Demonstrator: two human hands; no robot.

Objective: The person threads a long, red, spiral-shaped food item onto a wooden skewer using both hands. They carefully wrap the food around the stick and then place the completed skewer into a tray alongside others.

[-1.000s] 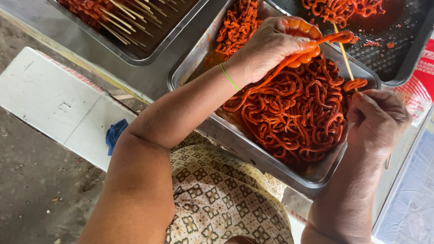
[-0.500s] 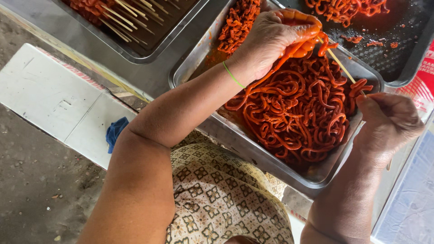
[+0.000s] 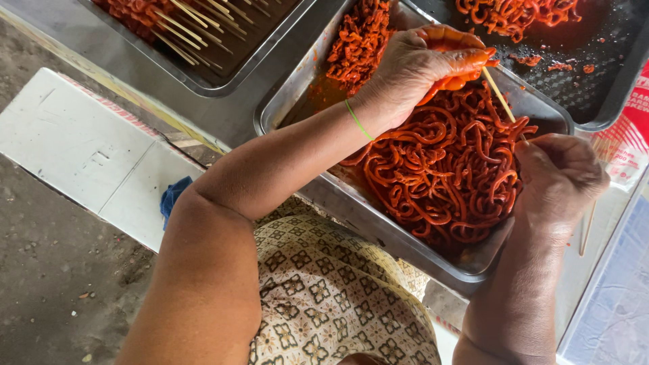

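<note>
A metal tray (image 3: 378,226) in front of me holds a heap of red-marinated strips (image 3: 453,176). My left hand (image 3: 422,64) hovers over the tray, its sauce-stained fingers closed around one strip at the tip of a thin wooden skewer (image 3: 500,98). My right hand (image 3: 561,176) grips the lower end of that skewer at the tray's right side. The skewer slants up from the right hand to the left fingers. A green band circles my left wrist.
A second tray (image 3: 223,64) at the upper left holds skewered pieces with sticks poking out. A dark tray (image 3: 602,88) at the upper right carries a few red strips. A white board (image 3: 88,149) and a blue cloth (image 3: 172,196) lie on the left. Loose skewers (image 3: 588,226) sit on the right.
My left hand has lifted and moved right along the skewer with the strip, bunching it at the tip. My right hand has shifted slightly right and down.
</note>
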